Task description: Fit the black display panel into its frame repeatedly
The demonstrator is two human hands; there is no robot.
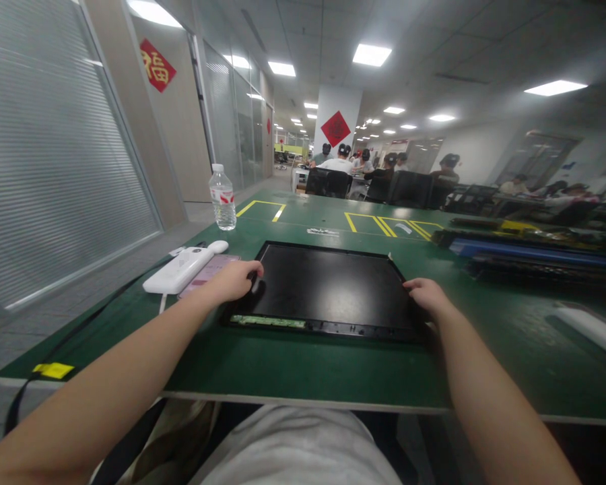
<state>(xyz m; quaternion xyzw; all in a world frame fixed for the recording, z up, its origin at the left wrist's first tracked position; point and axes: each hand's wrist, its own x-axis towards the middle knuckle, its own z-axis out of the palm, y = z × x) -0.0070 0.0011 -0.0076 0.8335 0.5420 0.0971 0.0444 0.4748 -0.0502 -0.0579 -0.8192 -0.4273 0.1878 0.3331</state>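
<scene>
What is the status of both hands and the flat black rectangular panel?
Left hand and right hand: gripping opposite side edges of panel. Panel: green circuit strip along near edge, left part. Nearby: long white plastic device, left of left hand.

To my left I read a gold 福 on a red diamond sign (158,65) on a pale panel (179,138). The pillar's red diamond (335,128) and the bottle's red-and-white label (223,196) I couldn't make out.
</scene>
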